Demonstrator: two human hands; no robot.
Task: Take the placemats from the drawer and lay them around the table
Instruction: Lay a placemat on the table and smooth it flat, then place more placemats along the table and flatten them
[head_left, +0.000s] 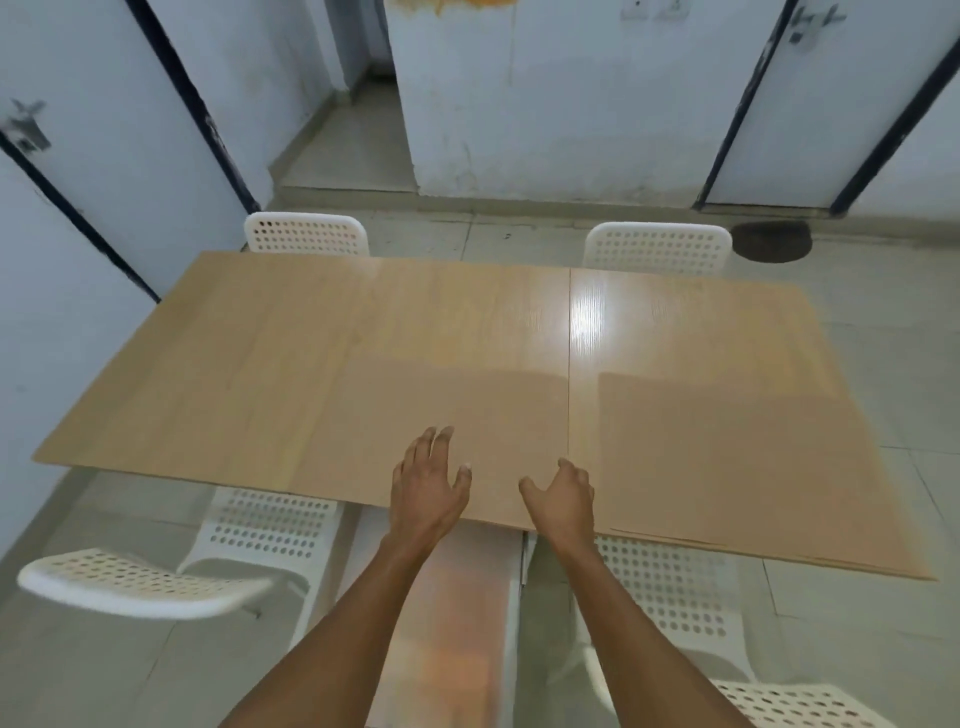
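A long light-wood table (291, 353) fills the middle of the view. My left hand (428, 483) and my right hand (563, 499) hover over its near edge, close together, fingers spread, holding nothing. On the near half lie two darker tan rectangles, one under my hands (493, 405) and one to the right (727, 457). They look like thin placemats, but I cannot tell for sure. Below the table edge, between my forearms, an open drawer (447, 597) with white sides (522, 556) sticks out towards me. Its inside is blurred and shiny.
White perforated chairs stand at the far left (306, 234), far right (657, 247), near left (140, 582) and near right (670, 592). White doors and walls close in behind and to the left. A dark round mat (771, 241) lies on the tiled floor.
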